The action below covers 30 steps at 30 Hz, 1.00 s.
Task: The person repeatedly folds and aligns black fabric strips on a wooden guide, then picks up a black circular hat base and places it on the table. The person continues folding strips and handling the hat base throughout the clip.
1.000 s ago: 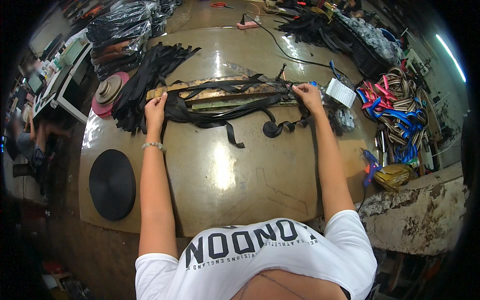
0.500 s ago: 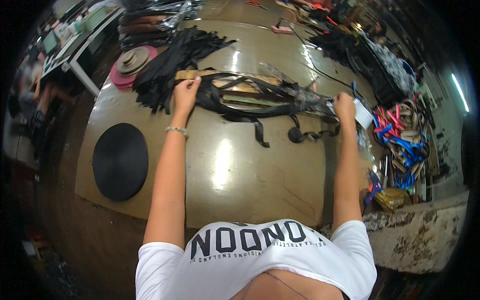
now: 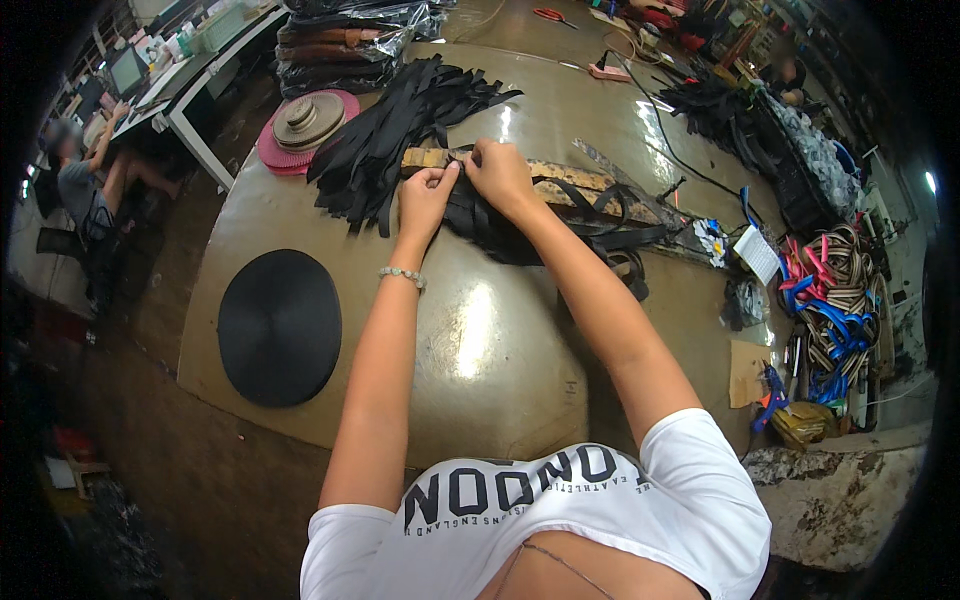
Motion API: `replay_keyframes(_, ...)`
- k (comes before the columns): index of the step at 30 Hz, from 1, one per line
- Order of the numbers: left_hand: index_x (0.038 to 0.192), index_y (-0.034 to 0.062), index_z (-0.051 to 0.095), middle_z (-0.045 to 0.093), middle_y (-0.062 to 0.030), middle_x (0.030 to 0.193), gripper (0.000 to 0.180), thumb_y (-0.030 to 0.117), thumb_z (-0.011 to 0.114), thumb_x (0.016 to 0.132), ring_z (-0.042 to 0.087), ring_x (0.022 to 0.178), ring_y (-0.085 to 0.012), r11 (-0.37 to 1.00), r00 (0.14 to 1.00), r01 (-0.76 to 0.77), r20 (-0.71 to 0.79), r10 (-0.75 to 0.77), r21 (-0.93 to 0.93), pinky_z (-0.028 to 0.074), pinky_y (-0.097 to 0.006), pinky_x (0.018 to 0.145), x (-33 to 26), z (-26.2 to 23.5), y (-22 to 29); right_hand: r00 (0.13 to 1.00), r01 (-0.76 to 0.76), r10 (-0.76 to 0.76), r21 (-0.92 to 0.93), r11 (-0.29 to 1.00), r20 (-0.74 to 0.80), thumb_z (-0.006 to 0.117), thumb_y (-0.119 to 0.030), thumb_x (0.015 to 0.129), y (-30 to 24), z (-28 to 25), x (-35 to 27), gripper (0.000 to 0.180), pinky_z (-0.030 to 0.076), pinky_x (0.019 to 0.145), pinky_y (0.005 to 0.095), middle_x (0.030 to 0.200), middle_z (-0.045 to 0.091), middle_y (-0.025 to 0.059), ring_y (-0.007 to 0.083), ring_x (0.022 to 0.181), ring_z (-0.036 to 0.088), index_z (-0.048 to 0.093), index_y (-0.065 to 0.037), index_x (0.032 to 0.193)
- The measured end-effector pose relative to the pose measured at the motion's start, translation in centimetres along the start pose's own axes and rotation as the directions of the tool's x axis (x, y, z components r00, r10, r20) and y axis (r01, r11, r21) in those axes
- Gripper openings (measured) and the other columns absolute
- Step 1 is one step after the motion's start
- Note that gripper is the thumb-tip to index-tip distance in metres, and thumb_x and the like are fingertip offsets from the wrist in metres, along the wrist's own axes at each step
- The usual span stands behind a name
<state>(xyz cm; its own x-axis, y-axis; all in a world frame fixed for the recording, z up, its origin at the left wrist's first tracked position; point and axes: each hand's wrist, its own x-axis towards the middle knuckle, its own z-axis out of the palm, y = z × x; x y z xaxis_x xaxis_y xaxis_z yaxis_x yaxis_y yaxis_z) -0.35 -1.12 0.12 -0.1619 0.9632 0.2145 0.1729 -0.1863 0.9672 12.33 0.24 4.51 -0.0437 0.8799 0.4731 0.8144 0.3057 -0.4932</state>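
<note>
A long wooden board lies across the far part of the worn table, wrapped in black straps. My left hand and my right hand meet at the board's left end, both pinching the end of a black strap there. A bead bracelet sits on my left wrist. A heap of cut black strap pieces lies just left of my hands.
A flat black round roll lies at the table's left. A pink disc with a brown spool stands far left. Coloured strap coils, a paper sheet and a cable are at the right. Another person sits at a desk far left.
My right hand has come from the right end of the board to its left end, beside my left hand. The view has swung leftward.
</note>
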Motion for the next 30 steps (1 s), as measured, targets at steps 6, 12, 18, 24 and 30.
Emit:
replay_keyframes(6, 0.071, -0.0052, 0.061, 0.058, -0.0061, 0.056, 0.033, 0.028, 0.065, 0.076, 0.050, 0.052, -0.0092, 0.994, 0.996, -0.018, -0.081, 0.027, 0.110, 0.041, -0.026, 0.052, 0.6, 0.9, -1.3, 0.995, 0.082, -0.078, -0.071, 0.994, 0.058, 0.061, -0.023, 0.074, 0.2, -1.0, -0.2, 0.020, 0.049, 0.064, 0.0403, 0.072, 0.062, 0.0183, 0.0351, 0.069, 0.061, 0.064, -0.003, 0.079)
replay_keyframes(12, 0.071, -0.0049, 0.059, 0.055, -0.0018, 0.059, 0.032, 0.026, 0.064, 0.077, 0.045, 0.055, -0.0073, 0.994, 0.998, -0.019, -0.062, 0.026, 0.110, 0.039, -0.024, 0.053, 0.9, 0.7, -1.6, 0.937, 0.209, -0.224, 0.084, 0.974, 0.269, 0.062, -0.019, 0.074, 1.7, -8.5, -1.3, 0.026, 0.048, 0.071, 0.0373, 0.081, 0.064, 0.0182, 0.0316, 0.076, 0.062, 0.063, -0.004, 0.096)
replay_keyframes(18, 0.069, -0.0037, 0.057, 0.052, 0.0010, 0.059, 0.030, 0.024, 0.063, 0.078, 0.042, 0.055, -0.0051, 0.995, 0.997, -0.001, -0.077, 0.009, 0.098, 0.036, -0.022, 0.052, 0.9, 0.6, -1.0, 0.911, -0.160, 0.081, 0.165, 0.973, 0.405, 0.060, -0.021, 0.082, 8.3, -24.6, -7.3, 0.025, 0.040, 0.057, 0.0228, 0.068, 0.056, 0.0006, 0.0070, 0.063, 0.048, 0.062, 0.003, 0.089)
replay_keyframes(24, 0.066, 0.0005, 0.055, 0.040, 0.0047, 0.055, 0.032, 0.028, 0.060, 0.082, 0.032, 0.051, -0.0052, 0.994, 0.997, 0.001, -0.074, 0.007, 0.108, 0.026, -0.024, 0.047, 0.6, 0.8, -0.9, 0.916, -0.398, 0.376, 0.195, 0.896, 0.142, 0.062, -0.029, 0.081, 17.6, -27.8, -9.2, 0.028, 0.031, 0.049, 0.0219, 0.061, 0.049, -0.0049, 0.0047, 0.055, 0.040, 0.061, -0.002, 0.076)
replay_keyframes(30, 0.068, -0.0026, 0.055, 0.048, 0.0029, 0.056, 0.030, 0.024, 0.062, 0.079, 0.038, 0.052, -0.0049, 0.993, 0.997, 0.024, -0.070, -0.016, 0.116, 0.032, -0.022, 0.049, 0.7, 0.7, -0.7, 0.901, -0.425, 0.433, 0.135, 0.895, -0.029, 0.065, -0.027, 0.077, 24.8, -22.1, -10.2, 0.027, 0.038, 0.054, 0.0244, 0.064, 0.056, -0.0010, 0.0073, 0.058, 0.046, 0.062, 0.000, 0.075)
